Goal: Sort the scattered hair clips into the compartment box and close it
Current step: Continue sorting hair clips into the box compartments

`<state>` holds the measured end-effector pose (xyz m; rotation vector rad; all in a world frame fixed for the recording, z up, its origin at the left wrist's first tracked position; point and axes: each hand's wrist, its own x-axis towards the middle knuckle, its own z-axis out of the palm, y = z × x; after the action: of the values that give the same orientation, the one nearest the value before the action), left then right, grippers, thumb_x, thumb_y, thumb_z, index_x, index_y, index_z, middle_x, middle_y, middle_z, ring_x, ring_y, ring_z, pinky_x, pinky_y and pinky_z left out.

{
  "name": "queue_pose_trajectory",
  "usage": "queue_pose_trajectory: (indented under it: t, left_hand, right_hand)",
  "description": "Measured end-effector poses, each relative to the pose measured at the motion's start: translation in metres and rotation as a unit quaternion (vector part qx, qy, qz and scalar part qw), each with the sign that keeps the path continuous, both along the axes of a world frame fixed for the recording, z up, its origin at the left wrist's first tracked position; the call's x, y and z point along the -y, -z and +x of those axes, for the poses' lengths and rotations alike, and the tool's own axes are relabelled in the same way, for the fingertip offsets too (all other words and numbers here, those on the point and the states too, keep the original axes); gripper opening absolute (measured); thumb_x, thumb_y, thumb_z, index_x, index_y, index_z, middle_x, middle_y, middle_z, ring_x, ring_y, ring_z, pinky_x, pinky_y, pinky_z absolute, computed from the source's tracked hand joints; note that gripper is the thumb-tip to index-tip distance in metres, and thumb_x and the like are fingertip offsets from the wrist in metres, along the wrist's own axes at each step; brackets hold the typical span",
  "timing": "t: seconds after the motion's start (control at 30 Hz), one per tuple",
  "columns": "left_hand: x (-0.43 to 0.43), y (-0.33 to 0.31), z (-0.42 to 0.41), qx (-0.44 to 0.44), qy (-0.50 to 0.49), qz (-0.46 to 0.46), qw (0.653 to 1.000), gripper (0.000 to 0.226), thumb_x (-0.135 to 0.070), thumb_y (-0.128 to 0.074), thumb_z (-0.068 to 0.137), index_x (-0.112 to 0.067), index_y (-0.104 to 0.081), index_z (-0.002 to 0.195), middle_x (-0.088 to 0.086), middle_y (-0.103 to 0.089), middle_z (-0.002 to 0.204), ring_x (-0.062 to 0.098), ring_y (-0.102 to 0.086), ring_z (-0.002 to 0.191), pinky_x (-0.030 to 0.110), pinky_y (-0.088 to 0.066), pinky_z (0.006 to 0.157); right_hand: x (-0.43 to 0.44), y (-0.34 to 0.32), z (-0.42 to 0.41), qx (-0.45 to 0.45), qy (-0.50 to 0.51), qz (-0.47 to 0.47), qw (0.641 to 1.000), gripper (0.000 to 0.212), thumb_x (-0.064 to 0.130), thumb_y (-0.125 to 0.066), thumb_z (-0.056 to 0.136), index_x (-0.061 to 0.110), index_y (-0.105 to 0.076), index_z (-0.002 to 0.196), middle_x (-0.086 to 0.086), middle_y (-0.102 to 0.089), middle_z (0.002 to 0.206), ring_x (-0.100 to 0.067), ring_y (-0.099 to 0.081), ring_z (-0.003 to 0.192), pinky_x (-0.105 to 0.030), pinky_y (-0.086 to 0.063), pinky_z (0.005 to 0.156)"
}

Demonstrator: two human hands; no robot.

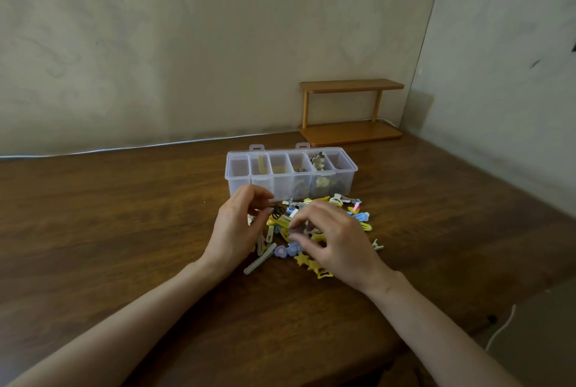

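Observation:
A clear compartment box (240, 179) stands open on the wooden table, its lid tabs at the back. Some compartments hold clips, among them a beige flower clip (318, 160). In front of the box lies a pile of hair clips (358, 217) in yellow, blue, pink and white, with a purple heart clip (284, 251) and a yellow star clip (307, 262) near me. My left hand (237, 227) hovers at the pile's left edge and pinches a small dark clip (275, 211) at its fingertips. My right hand (333, 240) curls over the pile's middle, fingertips down among the clips; whether it holds one is unclear.
A small two-level wooden shelf (350, 112) stands at the back right against the wall. A white cable (124, 149) runs along the table's far edge, and another hangs off the right side. The table's right edge slants close to the pile.

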<state>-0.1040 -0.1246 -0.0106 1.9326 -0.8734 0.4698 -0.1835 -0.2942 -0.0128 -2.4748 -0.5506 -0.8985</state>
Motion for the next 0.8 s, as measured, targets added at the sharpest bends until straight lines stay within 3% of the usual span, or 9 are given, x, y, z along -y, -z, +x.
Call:
queue_pose_trajectory:
  t: [0.1, 0.23, 0.4, 0.63, 0.8]
  left_hand:
    - [0.013, -0.014, 0.01, 0.016, -0.017, 0.007, 1.0, 0.021, -0.003, -0.062, 0.082, -0.015, -0.055, 0.097, -0.007, -0.06, 0.09, 0.003, -0.059, 0.083, 0.014, -0.049, 0.07]
    - [0.048, -0.035, 0.036, 0.053, -0.059, 0.01, 0.997, 0.018, -0.009, -0.062, 0.083, -0.014, -0.056, 0.1, -0.007, -0.059, 0.086, 0.009, -0.055, 0.081, 0.023, -0.046, 0.07]
    - [0.085, -0.046, 0.078, 0.022, -0.139, 0.056, 0.988, 0.017, -0.014, -0.06, 0.083, -0.014, -0.055, 0.099, -0.004, -0.063, 0.092, 0.019, -0.054, 0.092, 0.037, -0.044, 0.078]
    - [0.071, -0.036, 0.084, 0.027, -0.137, 0.071, 0.988, 0.018, -0.014, -0.057, 0.086, -0.014, -0.056, 0.104, -0.001, -0.064, 0.097, 0.02, -0.052, 0.095, 0.038, -0.045, 0.08]
    - [0.034, -0.028, 0.045, 0.087, -0.102, 0.041, 0.99, 0.013, -0.009, -0.056, 0.087, -0.014, -0.057, 0.099, -0.008, -0.058, 0.092, 0.01, -0.05, 0.087, 0.023, -0.041, 0.073]
  right_hand:
    - [0.009, -0.002, 0.001, 0.048, 0.076, 0.061, 0.994, 0.011, 0.022, -0.062, 0.084, 0.013, -0.059, 0.09, 0.003, -0.056, 0.09, -0.005, -0.055, 0.077, -0.021, -0.05, 0.071]
    - [0.02, -0.004, 0.001, 0.058, 0.123, 0.108, 0.985, 0.016, 0.001, -0.07, 0.078, 0.009, -0.059, 0.086, 0.004, -0.051, 0.09, -0.003, -0.05, 0.08, -0.005, -0.043, 0.074]
    - [0.028, 0.0, 0.006, 0.043, 0.134, 0.137, 0.98, 0.018, -0.003, -0.069, 0.078, 0.011, -0.06, 0.086, 0.004, -0.052, 0.09, 0.002, -0.051, 0.075, -0.005, -0.041, 0.071]
    - [0.029, 0.002, 0.007, 0.025, 0.109, 0.153, 0.982, 0.015, -0.001, -0.065, 0.082, 0.01, -0.064, 0.091, 0.003, -0.054, 0.094, 0.003, -0.053, 0.081, -0.007, -0.043, 0.073]
    - [0.027, 0.003, 0.007, 0.015, 0.102, 0.159, 0.982, 0.017, 0.003, -0.066, 0.082, 0.014, -0.065, 0.095, 0.005, -0.057, 0.096, -0.003, -0.058, 0.079, -0.011, -0.048, 0.07]
